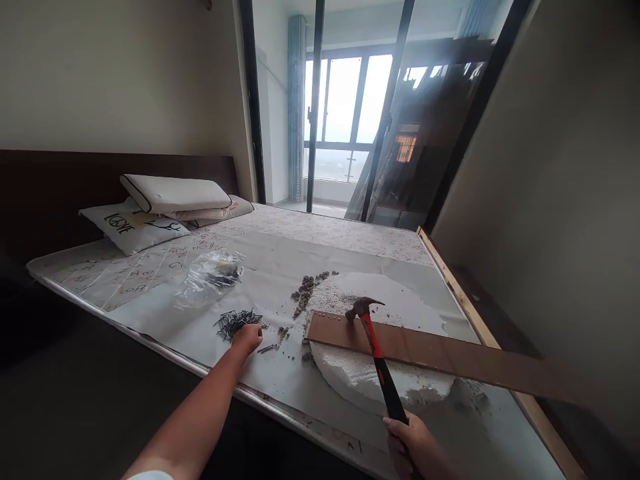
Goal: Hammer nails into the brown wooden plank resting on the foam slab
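My right hand grips the lower handle of a claw hammer with a dark head and a red and black handle. The hammer's head is over a brown wooden board, which has a few small nail heads near its left end. That board lies across a rough white foam slab. My left hand is closed at the right edge of a pile of nails; whatever its fingers hold is hidden. A few loose nails lie just right of that hand.
Grey crumbs are scattered beside the foam. A clear plastic bag lies behind the nails on the covered mattress. Pillows are stacked by the headboard. A pale wooden strip runs along the right side.
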A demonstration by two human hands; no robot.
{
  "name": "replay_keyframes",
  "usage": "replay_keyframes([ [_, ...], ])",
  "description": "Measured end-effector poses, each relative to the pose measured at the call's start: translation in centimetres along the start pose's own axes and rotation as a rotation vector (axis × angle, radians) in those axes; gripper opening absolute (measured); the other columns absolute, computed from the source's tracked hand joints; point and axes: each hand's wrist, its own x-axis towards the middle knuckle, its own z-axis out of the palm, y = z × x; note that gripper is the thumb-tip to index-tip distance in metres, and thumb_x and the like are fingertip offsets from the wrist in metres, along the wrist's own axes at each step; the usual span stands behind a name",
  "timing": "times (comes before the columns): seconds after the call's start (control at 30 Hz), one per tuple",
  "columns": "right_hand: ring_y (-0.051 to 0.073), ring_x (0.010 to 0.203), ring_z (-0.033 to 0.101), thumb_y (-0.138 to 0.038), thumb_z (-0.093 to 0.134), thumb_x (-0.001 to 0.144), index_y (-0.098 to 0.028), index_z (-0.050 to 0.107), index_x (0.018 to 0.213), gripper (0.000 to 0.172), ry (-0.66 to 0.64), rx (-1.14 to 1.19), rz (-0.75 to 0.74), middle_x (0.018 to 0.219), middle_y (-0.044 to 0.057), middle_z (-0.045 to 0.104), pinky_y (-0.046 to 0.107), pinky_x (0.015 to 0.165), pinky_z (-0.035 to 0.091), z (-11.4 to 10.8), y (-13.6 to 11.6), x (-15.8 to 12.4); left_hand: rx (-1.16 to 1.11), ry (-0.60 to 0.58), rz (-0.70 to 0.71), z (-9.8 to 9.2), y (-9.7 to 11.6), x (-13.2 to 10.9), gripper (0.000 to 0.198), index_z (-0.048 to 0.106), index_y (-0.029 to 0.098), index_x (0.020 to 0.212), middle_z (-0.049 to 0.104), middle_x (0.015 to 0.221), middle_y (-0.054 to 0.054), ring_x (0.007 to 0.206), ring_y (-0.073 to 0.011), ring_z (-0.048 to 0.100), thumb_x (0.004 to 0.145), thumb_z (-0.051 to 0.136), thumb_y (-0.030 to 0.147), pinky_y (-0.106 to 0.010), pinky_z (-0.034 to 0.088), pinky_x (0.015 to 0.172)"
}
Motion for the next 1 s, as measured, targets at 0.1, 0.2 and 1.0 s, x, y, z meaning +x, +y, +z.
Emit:
replay_keyframes([
  [0.1,0.003,0.023,0.025,-0.051,0.061,0.063,-0.024,0.028,0.060,0.043,0.001,0.033,-0.010,0.036,-0.014,0.030,0.016,0.023,0.024,-0.3,0.2,-0.1,0.051,-0.061,0.075,0.0,0.4,-0.5,0.009,0.067,0.019,0.070,0.069,0.082,-0.006,0.077,-0.0194,0.062,0.065,0.060,0.021,-0.024,0.042,0.063],
  [0.2,0.003,0.022,0.024,-0.050,0.061,0.063,-0.023,0.031,0.063,0.040,0.000,0.028,0.005,0.036,-0.014,0.030,0.016,0.023,0.023,-0.5,0.2,-0.1,0.098,-0.064,0.101,-0.1,0.8,-0.7,0.012,0.068,0.019,0.073,0.068,0.086,-0.007,0.082,-0.0197,0.062,0.069,0.059,0.026,-0.025,0.042,0.066],
  [1.0,0.003,0.022,0.024,-0.050,0.061,0.060,-0.024,0.029,0.062,0.041,-0.015,0.026,0.029,0.035,-0.014,0.033,0.018,0.022,0.025,-0.9,-0.5,0.0,0.098,-0.110,0.277,1.4,2.0,-0.1,0.028,0.066,0.018,0.084,0.066,0.082,-0.003,0.078,-0.0148,0.060,0.062,0.054,0.005,-0.020,0.042,0.067],
])
